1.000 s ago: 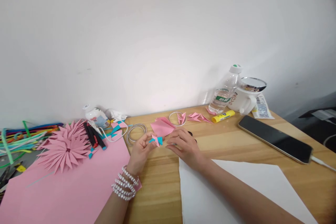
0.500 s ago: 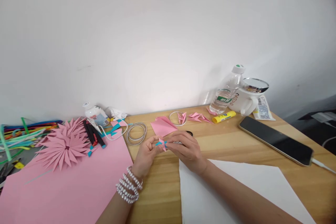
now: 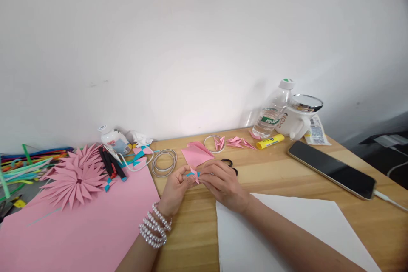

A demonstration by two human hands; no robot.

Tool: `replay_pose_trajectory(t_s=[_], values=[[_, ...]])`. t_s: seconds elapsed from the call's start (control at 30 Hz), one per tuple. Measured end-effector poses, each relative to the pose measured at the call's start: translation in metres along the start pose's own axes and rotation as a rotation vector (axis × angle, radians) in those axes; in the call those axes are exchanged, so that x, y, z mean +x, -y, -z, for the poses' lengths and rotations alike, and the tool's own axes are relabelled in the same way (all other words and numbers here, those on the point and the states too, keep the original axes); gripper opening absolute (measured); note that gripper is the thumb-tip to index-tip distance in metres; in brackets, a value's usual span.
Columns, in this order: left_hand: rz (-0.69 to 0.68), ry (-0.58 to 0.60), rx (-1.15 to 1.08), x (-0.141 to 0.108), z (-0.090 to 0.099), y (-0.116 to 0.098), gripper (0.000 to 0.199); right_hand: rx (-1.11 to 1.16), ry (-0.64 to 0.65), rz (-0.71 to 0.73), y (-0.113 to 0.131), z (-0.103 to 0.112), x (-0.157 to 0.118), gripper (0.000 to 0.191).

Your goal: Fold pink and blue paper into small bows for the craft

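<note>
Between my two hands is a small folded piece of pink and blue paper [image 3: 194, 175], held above the wooden table. My left hand [image 3: 176, 188], with several strands of pearl bracelets [image 3: 154, 230] at the wrist, pinches its left side. The fingers of my right hand [image 3: 225, 185] close on its right edge and hide part of it. Just beyond the hands lie pink paper squares [image 3: 196, 154] and a pair of scissors with black handles [image 3: 227, 162], partly covered by my right hand. Folded pink paper pieces [image 3: 237, 142] rest farther back.
At left, pink paper flowers [image 3: 79, 180] and markers [image 3: 111, 163] lie on a pink sheet [image 3: 86, 233]. White paper [image 3: 287, 229] lies under my right forearm. A glue stick [image 3: 270, 141], water bottle [image 3: 270, 112], mug [image 3: 293, 123] and charging phone [image 3: 331, 170] stand or lie at right.
The view has shifted slightly, so everything sits a little farther left. More of the scissors' black handles shows behind my right hand. Both hands keep their hold on the folded paper.
</note>
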State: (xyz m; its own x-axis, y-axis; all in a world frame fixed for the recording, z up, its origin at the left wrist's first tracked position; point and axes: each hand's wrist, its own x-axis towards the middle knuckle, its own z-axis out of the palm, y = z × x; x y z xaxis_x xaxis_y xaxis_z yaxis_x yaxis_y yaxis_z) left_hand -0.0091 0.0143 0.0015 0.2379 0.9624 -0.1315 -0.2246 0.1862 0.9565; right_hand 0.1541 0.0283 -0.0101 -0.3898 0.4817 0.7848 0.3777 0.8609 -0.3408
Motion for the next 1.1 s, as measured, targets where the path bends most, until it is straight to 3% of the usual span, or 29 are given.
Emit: replay_pose_trajectory(t_s=[0.3,0.5,0.63,1.1], values=[[-0.071,-0.026,0.211,-0.001,-0.002,-0.008,0.025,0.309,-0.009,-0.312,-0.005,-0.005,0.001,0.009],[-0.282,-0.083,0.362,-0.001,-0.004,-0.007,0.018,0.72,0.045,-0.625,-0.006,-0.008,0.002,0.017],[-0.231,-0.047,0.362,-0.001,-0.003,-0.005,0.016,0.998,0.068,-0.818,-0.003,-0.007,0.004,0.022],[-0.344,-0.092,0.496,-0.005,-0.004,0.003,0.019,1.117,-0.072,-0.959,0.003,-0.007,0.007,0.021]])
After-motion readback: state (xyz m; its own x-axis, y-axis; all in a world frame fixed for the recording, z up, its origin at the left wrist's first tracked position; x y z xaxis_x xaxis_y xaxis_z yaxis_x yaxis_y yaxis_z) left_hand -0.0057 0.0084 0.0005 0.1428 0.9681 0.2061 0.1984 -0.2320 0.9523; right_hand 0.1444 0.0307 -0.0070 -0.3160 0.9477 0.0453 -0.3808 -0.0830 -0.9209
